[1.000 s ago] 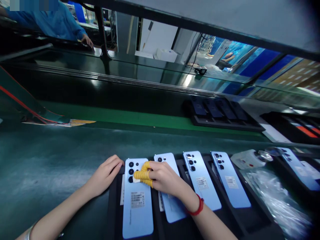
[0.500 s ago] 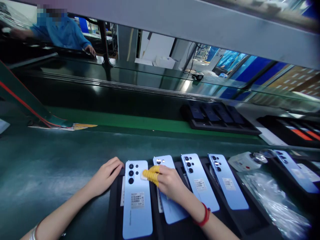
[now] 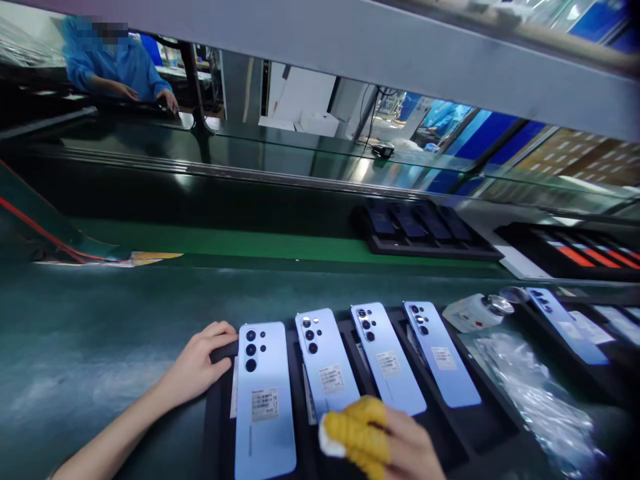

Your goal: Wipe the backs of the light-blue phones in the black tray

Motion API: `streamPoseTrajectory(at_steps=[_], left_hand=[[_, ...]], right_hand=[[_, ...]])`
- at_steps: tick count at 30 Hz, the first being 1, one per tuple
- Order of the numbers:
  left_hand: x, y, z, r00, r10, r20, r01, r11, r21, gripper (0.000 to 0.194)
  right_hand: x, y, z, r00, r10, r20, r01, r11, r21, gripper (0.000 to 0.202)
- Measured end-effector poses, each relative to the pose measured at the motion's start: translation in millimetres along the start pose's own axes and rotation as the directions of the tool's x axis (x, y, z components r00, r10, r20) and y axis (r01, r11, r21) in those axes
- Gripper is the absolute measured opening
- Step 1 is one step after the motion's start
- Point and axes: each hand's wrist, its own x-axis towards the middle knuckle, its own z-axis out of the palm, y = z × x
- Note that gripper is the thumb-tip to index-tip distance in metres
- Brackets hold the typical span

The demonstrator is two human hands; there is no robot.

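Note:
Several light blue phones lie back up in a black tray (image 3: 463,427), cameras at the far end. My left hand (image 3: 203,360) touches the tray's left edge beside the leftmost phone (image 3: 265,440); its fingers are slightly apart, holding nothing. Yellow covers wrap the fingers of my right hand (image 3: 385,437), which pinches a white wad (image 3: 330,437) over the lower end of the second phone (image 3: 323,350). That phone's bottom is hidden. The third phone (image 3: 387,357) and the fourth phone (image 3: 443,353) lie to the right, each with a white label.
A bottle with a metal top (image 3: 477,313) and clear plastic bags (image 3: 540,393) are right of the tray. Another light blue phone (image 3: 567,327) lies farther right. Behind is a tray of dark phones (image 3: 420,247). A person in blue (image 3: 120,67) sits across the line.
My right hand has moved from the leftmost phone's upper right edge down to the second phone's lower end, still pinching the white wad. The view has shifted slightly. The person's arm has drawn in.

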Motion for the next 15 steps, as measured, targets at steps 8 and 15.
streamPoseTrajectory(at_steps=[8, 15], left_hand=[[6, -47, -45.9, 0.998, 0.016, -0.059, -0.019, 0.999, -0.042, 0.032], [0, -54, -42.7, 0.989, -0.006, -0.149, -0.006, 0.997, -0.081, 0.028]], right_hand=[[47, 35, -43, 0.946, 0.195, -0.258, -0.211, 0.977, -0.033, 0.016], [90, 77, 35, 0.970, 0.240, -0.037, -0.243, 0.956, -0.165, 0.022]])
